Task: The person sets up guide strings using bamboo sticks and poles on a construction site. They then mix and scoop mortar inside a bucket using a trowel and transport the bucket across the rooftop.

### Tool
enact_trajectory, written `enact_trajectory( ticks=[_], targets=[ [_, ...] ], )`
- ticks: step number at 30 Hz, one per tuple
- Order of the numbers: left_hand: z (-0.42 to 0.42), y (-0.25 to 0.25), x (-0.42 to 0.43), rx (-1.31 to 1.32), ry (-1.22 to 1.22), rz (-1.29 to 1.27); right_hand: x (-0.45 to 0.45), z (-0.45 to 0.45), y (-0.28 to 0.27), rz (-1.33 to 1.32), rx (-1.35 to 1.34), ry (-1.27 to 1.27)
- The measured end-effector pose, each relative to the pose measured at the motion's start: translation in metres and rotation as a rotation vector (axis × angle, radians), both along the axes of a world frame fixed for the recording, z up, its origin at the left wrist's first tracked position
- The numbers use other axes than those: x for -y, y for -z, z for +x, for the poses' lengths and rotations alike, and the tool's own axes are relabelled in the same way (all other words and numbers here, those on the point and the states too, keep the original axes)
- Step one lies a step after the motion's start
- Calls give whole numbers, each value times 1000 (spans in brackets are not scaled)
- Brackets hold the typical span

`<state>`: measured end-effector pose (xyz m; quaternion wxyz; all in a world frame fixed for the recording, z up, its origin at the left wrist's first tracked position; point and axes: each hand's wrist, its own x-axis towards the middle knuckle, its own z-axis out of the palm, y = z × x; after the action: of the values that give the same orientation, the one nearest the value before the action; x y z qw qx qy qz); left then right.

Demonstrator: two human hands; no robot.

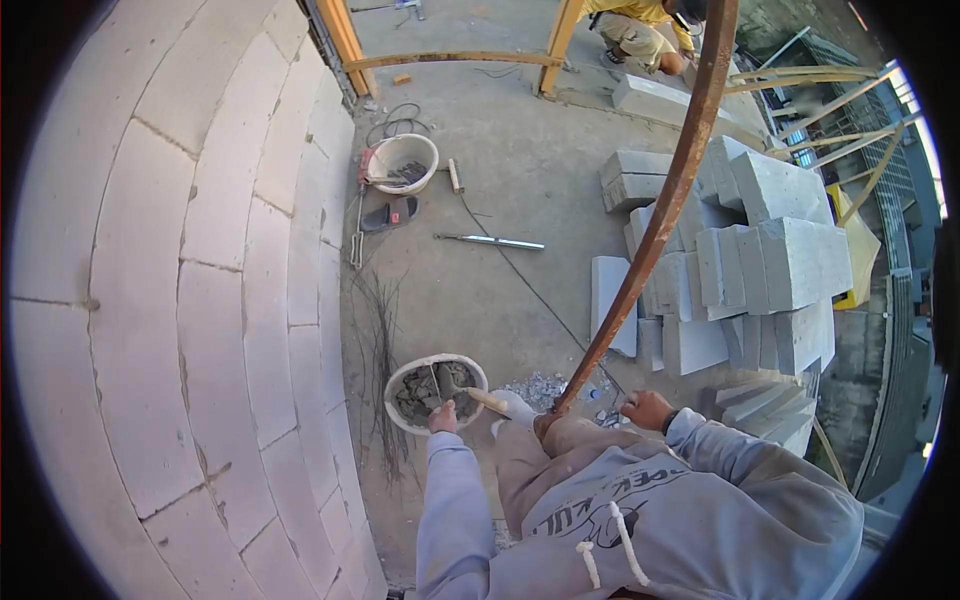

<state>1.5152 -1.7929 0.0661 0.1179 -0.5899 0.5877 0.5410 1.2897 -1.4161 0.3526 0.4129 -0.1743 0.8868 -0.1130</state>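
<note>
My left hand (442,417) is closed at the near rim of an oval white bucket (398,418). Grey wet mortar (415,392) lies in the bucket. From my fingers a thin pale strip runs over the mortar; whether it is the bucket's handle or a tool is unclear. A trowel with a wooden handle (488,400) rests in the mortar, its handle out over the right rim. My right hand (648,410) is beside my leg with its fingers curled in and nothing visible in it. Small broken rubble (540,388) lies between my hands.
A rusty steel bar (650,240) slants across the view. Pale blocks (800,265) are stacked right; a block wall (230,300) stands left. Another white bucket (428,150), a sandal (388,214), a metal level (490,241) and thin rods lie ahead. A co-worker (640,38) crouches far off.
</note>
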Motion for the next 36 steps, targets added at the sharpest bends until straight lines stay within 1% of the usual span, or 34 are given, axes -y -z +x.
enact_trajectory(
  ticks=[1, 2, 4, 5, 7, 8, 9, 10, 11, 12, 13, 14, 15, 16, 18, 20, 22, 25, 27, 29, 31, 32, 34, 36],
  targets=[
    [-20, -22, 20, -21, -2, 26, -15, 10, 7, 42, 11, -14],
    [-54, -56, 44, -42, -8, 45, -26, 15, 11, 77, 24, -31],
    [-89, -56, 84, -129, 150, -58, -37, 21, 7, 176, 28, 58],
    [-111, -54, 102, -114, 215, -60, -34, 23, 6, 217, 35, 96],
    [-151, -46, 125, -77, 350, -105, -9, 11, -18, 231, 80, 183],
    [-175, -33, 140, -69, 428, -151, -9, 17, 2, 233, 29, 169],
    [-188, 8, 155, -82, 492, -186, -20, 23, 27, 246, -36, 152],
    [-198, -1, 163, -71, 596, -181, -28, 28, 35, 284, -84, 129],
    [-211, -24, 171, -66, 702, -172, 0, 22, 16, 243, 8, 389],
    [-243, -33, 182, -84, 817, -175, 29, 7, 5, 226, 44, 430],
    [-254, -18, 192, -71, 801, -169, 56, 0, -6, 210, 89, 483],
    [-270, -24, 203, -102, 822, -89, 80, -2, -16, 193, 140, 544],
    [-286, -19, 211, -73, 891, -126, 101, -7, -24, 65, 107, 455],
    [-302, -13, 215, -47, 943, -164, 118, -7, -24, 43, 116, 507],
    [-336, 9, 216, -62, 918, -133, 144, -19, -23, 9, 124, 569],
    [-353, 34, 217, -31, 896, -86, 165, -37, -24, 30, 135, 565],
    [-364, -2, 222, 98, 869, -135, 178, -38, -18, 27, 174, 588],
    [-354, -20, 248, 103, 653, -382, 179, -44, 8, 51, 185, 614],
    [-362, -57, 271, 382, 415, -476, 176, -47, 11, 53, 179, 569],
    [-346, -23, 313, 577, 110, -696, 172, -57, 1, 58, 193, 562],
    [-342, -36, 351, 421, 267, -684, 176, -74, -13, 50, 221, 596],
    [-344, -46, 369, 340, 340, -683, 176, -82, -15, 55, 233, 564],
    [-360, -62, 388, 187, 676, -759, 177, -97, -13, 63, 237, 497],
    [-380, -77, 391, -32, 667, -793, 188, -122, -17, 7, 232, 304]
  ],
)
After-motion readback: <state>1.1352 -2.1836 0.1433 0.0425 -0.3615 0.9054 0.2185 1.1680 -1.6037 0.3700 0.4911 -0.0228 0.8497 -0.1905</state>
